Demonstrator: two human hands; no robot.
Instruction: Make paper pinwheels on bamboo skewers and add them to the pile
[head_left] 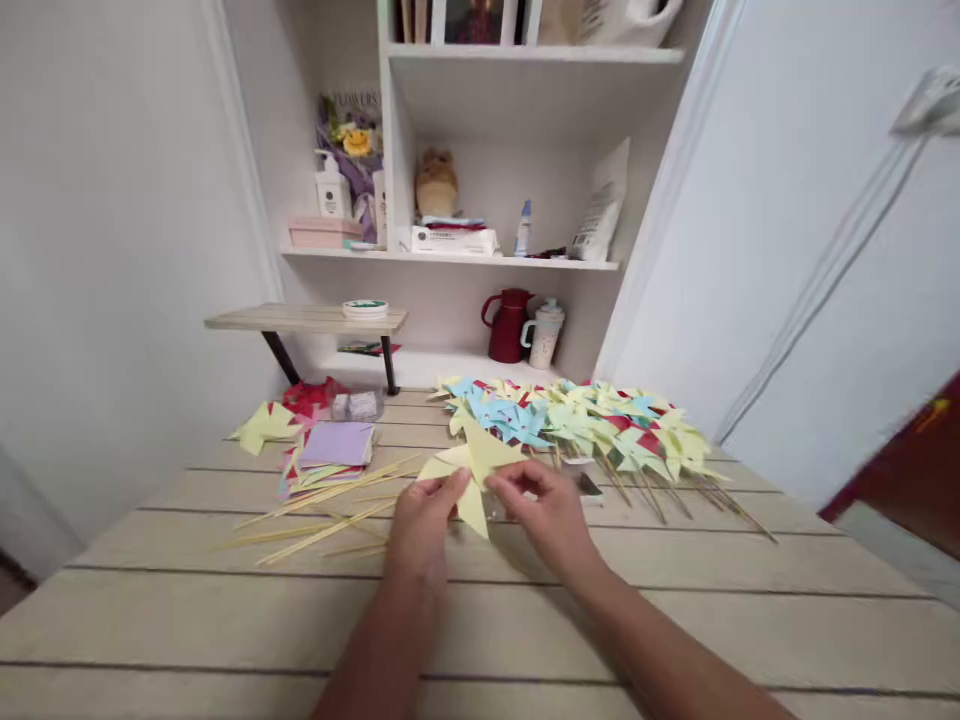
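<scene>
Both my hands hold a pale yellow paper pinwheel (474,465) just above the wooden table (225,610). My left hand (421,525) pinches its lower left edge, fingers closed on the paper. My right hand (544,510) pinches its right side near the centre. Loose thin wooden sticks (322,510) lie to the left of my left hand. A stack of coloured paper squares (334,450), lilac on top, sits behind the sticks. A pile of finished pinwheels on sticks (592,425), yellow, blue, green and red, spreads behind and to the right of my hands.
Yellow (262,425) and red (315,397) folded papers and a small clear box (356,404) lie at the far left. A small raised shelf (307,320) stands at the back. White wall shelves hold a red jug (508,325), a mug (545,333), bottles and boxes.
</scene>
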